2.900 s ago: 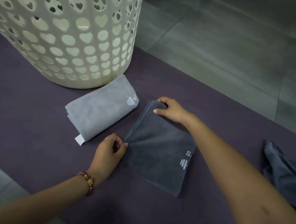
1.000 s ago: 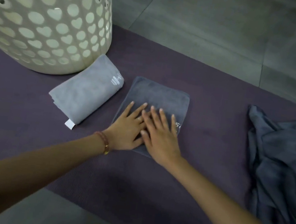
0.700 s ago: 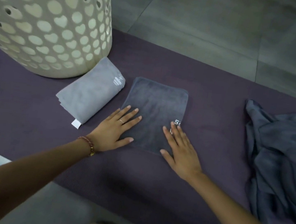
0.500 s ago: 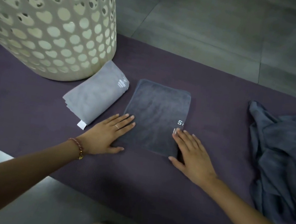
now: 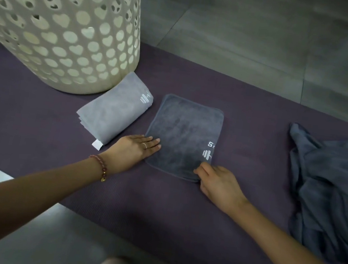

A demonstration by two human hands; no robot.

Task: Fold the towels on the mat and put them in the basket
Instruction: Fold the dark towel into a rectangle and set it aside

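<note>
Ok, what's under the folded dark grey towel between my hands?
Only the purple mat shows around the folded dark grey towel, which lies flat on it. Anything beneath is covered, including the fingertips of the right hand gripping its near corner.

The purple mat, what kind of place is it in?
Probably the floor of a home, perhaps a laundry corner. The purple mat lies on grey floor tiles. A cream basket with heart-shaped holes stands on it, beside a folded dark towel and a crumpled towel.
</note>
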